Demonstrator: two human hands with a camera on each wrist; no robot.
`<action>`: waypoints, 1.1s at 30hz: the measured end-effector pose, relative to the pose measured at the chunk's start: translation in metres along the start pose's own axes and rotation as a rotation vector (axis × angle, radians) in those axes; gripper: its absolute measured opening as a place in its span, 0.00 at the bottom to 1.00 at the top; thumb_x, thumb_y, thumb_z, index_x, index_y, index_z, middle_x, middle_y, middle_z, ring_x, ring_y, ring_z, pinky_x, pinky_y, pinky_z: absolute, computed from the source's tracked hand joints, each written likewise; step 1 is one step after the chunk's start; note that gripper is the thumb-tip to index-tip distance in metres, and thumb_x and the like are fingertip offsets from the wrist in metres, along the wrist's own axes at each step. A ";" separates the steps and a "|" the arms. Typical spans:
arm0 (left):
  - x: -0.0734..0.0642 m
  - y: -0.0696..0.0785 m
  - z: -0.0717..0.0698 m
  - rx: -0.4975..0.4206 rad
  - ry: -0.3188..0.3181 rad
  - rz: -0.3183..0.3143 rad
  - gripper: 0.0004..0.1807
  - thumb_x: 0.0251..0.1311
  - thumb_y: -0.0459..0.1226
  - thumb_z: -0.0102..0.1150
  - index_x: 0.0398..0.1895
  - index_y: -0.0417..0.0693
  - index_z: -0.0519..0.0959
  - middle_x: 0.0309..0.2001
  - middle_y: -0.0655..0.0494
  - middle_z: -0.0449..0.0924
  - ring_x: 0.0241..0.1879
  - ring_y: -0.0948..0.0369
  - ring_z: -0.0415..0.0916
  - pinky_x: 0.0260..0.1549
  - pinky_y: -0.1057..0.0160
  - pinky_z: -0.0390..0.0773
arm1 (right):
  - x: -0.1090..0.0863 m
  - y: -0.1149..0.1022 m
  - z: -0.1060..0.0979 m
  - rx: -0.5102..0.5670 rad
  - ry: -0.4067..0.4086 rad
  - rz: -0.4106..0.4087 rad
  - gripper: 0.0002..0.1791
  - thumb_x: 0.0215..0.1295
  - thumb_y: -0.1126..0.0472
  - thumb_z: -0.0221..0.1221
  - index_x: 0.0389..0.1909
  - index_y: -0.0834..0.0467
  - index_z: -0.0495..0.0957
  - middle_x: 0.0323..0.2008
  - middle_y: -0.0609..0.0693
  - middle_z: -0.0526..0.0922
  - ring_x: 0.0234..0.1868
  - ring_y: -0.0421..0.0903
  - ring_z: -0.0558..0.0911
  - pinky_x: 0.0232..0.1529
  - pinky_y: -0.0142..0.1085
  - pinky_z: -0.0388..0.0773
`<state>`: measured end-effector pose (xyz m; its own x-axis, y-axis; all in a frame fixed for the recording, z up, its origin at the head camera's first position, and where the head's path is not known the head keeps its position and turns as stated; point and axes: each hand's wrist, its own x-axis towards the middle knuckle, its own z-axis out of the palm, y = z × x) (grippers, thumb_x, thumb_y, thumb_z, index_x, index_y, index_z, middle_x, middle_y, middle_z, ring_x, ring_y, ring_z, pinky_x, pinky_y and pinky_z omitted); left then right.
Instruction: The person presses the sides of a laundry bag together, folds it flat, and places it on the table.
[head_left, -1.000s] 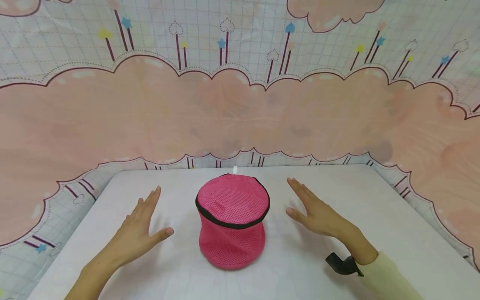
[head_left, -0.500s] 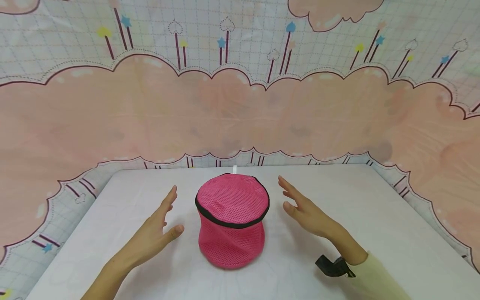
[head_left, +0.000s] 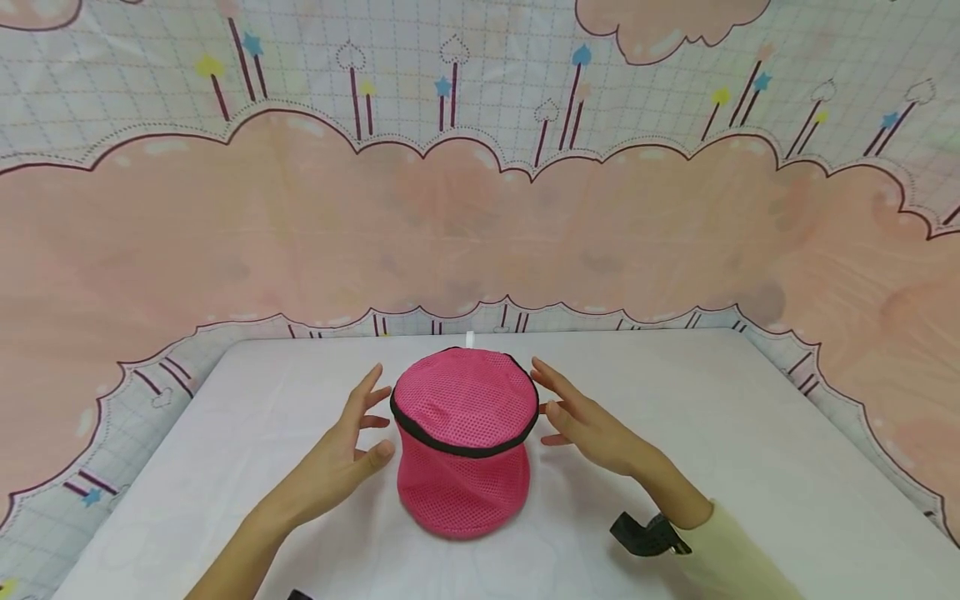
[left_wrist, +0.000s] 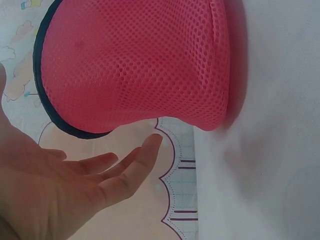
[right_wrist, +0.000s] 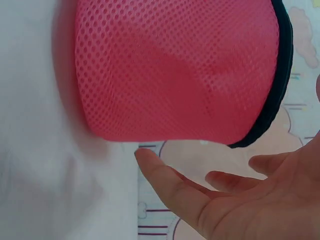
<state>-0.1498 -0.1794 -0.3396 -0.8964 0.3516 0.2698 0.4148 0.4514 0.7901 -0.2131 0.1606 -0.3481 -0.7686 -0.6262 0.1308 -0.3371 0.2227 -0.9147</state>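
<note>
A pink mesh laundry bag [head_left: 465, 487], drum-shaped with black trim round its top edge, stands upright on the white table [head_left: 675, 375]. My left hand [head_left: 333, 467] is at the bag's left side, fingers spread and slightly bent. On the opposite side, my right hand [head_left: 592, 429] faces it with the fingers loosely bent. Whether some fingertips brush the mesh cannot be told in the head view. In the left wrist view the bag [left_wrist: 145, 65] appears just clear of the fingers [left_wrist: 132, 170]. The right wrist view likewise leaves a small gap between bag [right_wrist: 175, 75] and fingers [right_wrist: 175, 187].
A small white tag [head_left: 470, 339] sticks up behind the bag. Behind the table hangs a printed backdrop [head_left: 480, 233] with clouds and candles. A black strap piece [head_left: 648, 535] hangs by the right sleeve [head_left: 731, 554].
Both hands have moved inward, the left one rightward and the right one leftward, to the sides of the bag. Their fingers have bent a little. The bag has stayed in place.
</note>
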 end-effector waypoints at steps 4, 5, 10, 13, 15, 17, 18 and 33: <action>0.004 0.002 0.003 -0.005 -0.011 -0.008 0.46 0.63 0.58 0.53 0.76 0.65 0.37 0.69 0.43 0.56 0.54 0.48 0.70 0.37 0.56 0.77 | 0.003 -0.002 0.005 0.027 -0.017 0.008 0.36 0.74 0.49 0.46 0.76 0.48 0.41 0.71 0.61 0.52 0.63 0.64 0.68 0.43 0.45 0.80; 0.005 0.003 0.004 -0.014 -0.016 -0.008 0.46 0.63 0.57 0.54 0.76 0.65 0.38 0.69 0.43 0.57 0.54 0.49 0.70 0.36 0.57 0.78 | 0.004 -0.003 0.006 0.036 -0.023 0.009 0.36 0.74 0.49 0.46 0.76 0.48 0.40 0.70 0.60 0.53 0.62 0.63 0.69 0.42 0.45 0.81; 0.008 0.004 0.009 -0.076 -0.054 0.002 0.47 0.62 0.54 0.58 0.76 0.60 0.41 0.66 0.46 0.59 0.51 0.52 0.70 0.32 0.61 0.81 | 0.006 -0.005 0.011 0.096 -0.050 0.002 0.37 0.74 0.49 0.46 0.76 0.50 0.39 0.70 0.58 0.53 0.62 0.60 0.69 0.41 0.47 0.81; 0.008 0.004 0.012 -0.078 -0.067 0.007 0.47 0.61 0.55 0.57 0.76 0.57 0.43 0.63 0.48 0.60 0.50 0.52 0.71 0.30 0.61 0.81 | 0.006 -0.003 0.013 0.146 -0.058 -0.011 0.38 0.74 0.46 0.45 0.76 0.51 0.38 0.71 0.60 0.51 0.65 0.61 0.64 0.42 0.48 0.81; 0.007 0.005 0.013 -0.065 -0.069 0.003 0.46 0.61 0.57 0.57 0.76 0.58 0.45 0.63 0.50 0.60 0.49 0.53 0.71 0.29 0.61 0.80 | 0.006 -0.002 0.015 0.173 -0.056 -0.023 0.38 0.74 0.45 0.44 0.76 0.52 0.39 0.71 0.62 0.51 0.66 0.62 0.62 0.42 0.48 0.80; 0.007 0.005 0.015 -0.051 -0.070 -0.009 0.45 0.61 0.56 0.57 0.75 0.59 0.45 0.63 0.51 0.61 0.49 0.54 0.71 0.30 0.61 0.79 | 0.005 0.000 0.017 0.207 -0.053 -0.031 0.38 0.74 0.45 0.44 0.76 0.52 0.39 0.70 0.62 0.51 0.66 0.63 0.60 0.42 0.49 0.80; 0.006 0.006 0.015 -0.043 -0.070 -0.015 0.45 0.61 0.56 0.57 0.75 0.60 0.46 0.62 0.51 0.62 0.49 0.54 0.71 0.30 0.60 0.79 | 0.005 0.001 0.018 0.214 -0.050 -0.034 0.37 0.74 0.46 0.44 0.76 0.51 0.39 0.70 0.62 0.51 0.66 0.63 0.61 0.42 0.50 0.80; 0.004 0.005 0.024 -0.097 -0.060 -0.088 0.43 0.61 0.45 0.62 0.74 0.61 0.47 0.52 0.50 0.69 0.48 0.53 0.71 0.31 0.61 0.80 | 0.005 0.004 0.031 0.173 -0.007 -0.004 0.37 0.74 0.44 0.42 0.75 0.49 0.37 0.70 0.61 0.49 0.63 0.63 0.63 0.41 0.47 0.81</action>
<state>-0.1478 -0.1556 -0.3473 -0.9167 0.3636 0.1660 0.3153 0.4026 0.8594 -0.2016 0.1347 -0.3635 -0.7638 -0.6318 0.1324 -0.2412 0.0890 -0.9664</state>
